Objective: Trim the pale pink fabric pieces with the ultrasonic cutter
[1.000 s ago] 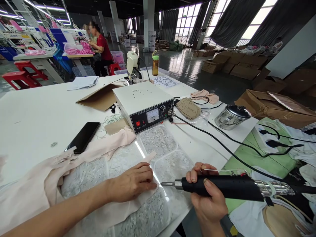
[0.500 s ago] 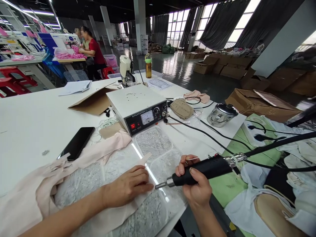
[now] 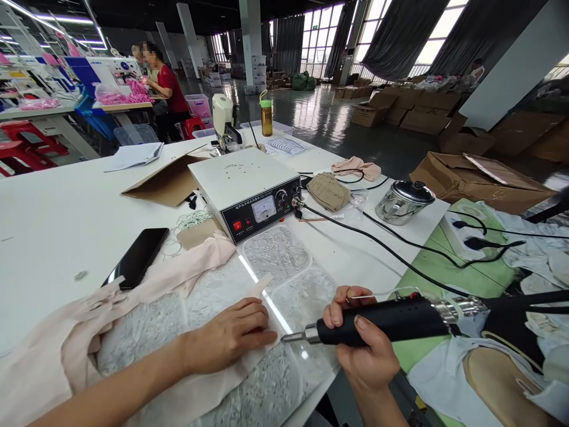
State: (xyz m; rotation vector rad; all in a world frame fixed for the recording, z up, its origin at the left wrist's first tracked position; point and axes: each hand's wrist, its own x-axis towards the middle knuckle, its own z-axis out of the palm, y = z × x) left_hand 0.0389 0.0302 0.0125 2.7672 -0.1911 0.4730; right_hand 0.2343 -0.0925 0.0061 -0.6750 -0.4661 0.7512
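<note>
My left hand [image 3: 231, 335] presses a strip of pale pink fabric [image 3: 195, 385] onto a grey marble-patterned mat [image 3: 288, 249], its fingers bent and close together. My right hand [image 3: 362, 338] is wrapped round a black ultrasonic welding gun [image 3: 400, 317] with a metal tip. The gun lies almost level, and its tip ends just right of my left thumb, by the fabric's edge; whether it touches is too small to tell. A thin pale wire [image 3: 382, 293] runs over the gun by my fingers. More pink fabric [image 3: 40, 367] lies bunched to the left.
A white control box [image 3: 244, 172] with a dial stands behind the mat; black cables [image 3: 355, 228] run from it to the right. A phone [image 3: 137, 258], a steel mug [image 3: 403, 203] and a bottle [image 3: 266, 118] stand around it. White pieces [image 3: 440, 373] lie at right. A person [image 3: 166, 83] sits farther back.
The welding gun's rear end has dropped and swung right, so it lies more level. My right hand has shifted slightly right with it. My left hand stays in place on the fabric.
</note>
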